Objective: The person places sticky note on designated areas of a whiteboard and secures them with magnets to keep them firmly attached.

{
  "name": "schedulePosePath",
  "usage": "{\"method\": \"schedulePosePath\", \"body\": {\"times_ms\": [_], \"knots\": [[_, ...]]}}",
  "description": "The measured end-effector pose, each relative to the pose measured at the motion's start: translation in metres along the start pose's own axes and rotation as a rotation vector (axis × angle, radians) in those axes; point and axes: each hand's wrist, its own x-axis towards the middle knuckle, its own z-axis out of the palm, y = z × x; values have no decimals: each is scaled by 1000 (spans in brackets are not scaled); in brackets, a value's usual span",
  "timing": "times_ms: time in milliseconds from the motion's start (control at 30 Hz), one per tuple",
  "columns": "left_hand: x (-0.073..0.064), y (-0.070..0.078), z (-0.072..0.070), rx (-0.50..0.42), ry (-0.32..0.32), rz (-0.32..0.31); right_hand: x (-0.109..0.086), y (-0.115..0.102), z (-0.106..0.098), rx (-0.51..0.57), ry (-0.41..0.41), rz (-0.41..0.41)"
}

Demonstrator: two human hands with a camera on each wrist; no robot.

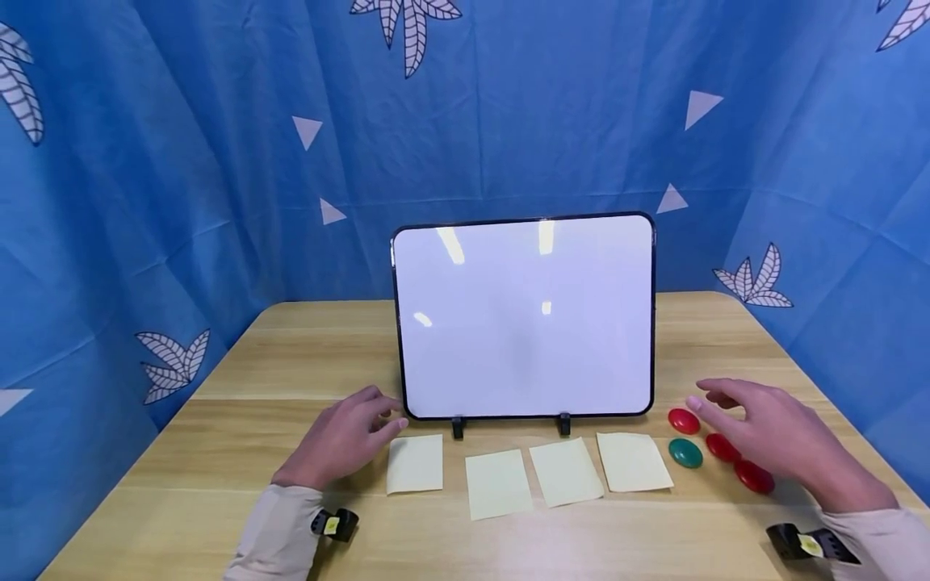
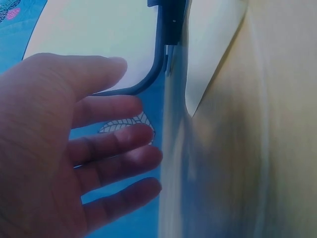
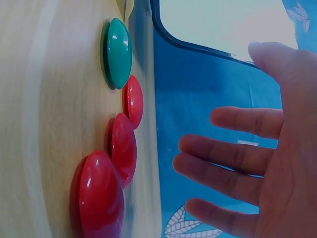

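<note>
My left hand point(image 1: 347, 440) is held just left of the whiteboard's lower left corner, its fingers relaxed and nothing in them. Beside it lies the leftmost of several pale yellow sticky notes point(image 1: 415, 464), set in a row before the whiteboard point(image 1: 526, 319). My right hand point(image 1: 773, 428) hovers over the right part of the table, fingers loosely spread and holding nothing. Below and beside that hand are a green round magnet point(image 3: 120, 53) and three red round magnets point(image 3: 101, 193). In the right wrist view, the fingers stay apart from the magnets.
The whiteboard stands upright on two small black feet point(image 1: 564, 424) on the wooden table point(image 1: 312, 347). A blue curtain point(image 1: 508, 105) with leaf and triangle prints hangs behind and along both sides. Each wrist wears a black strap point(image 1: 336, 524).
</note>
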Motion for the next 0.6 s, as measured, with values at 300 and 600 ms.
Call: {"method": "schedulePosePath", "body": {"times_ms": [300, 600], "knots": [[0, 0, -1, -11, -2, 6, -1, 7, 2, 15, 7, 22], [0, -2, -1, -33, -19, -3, -3, 10, -2, 25, 24, 30]]}}
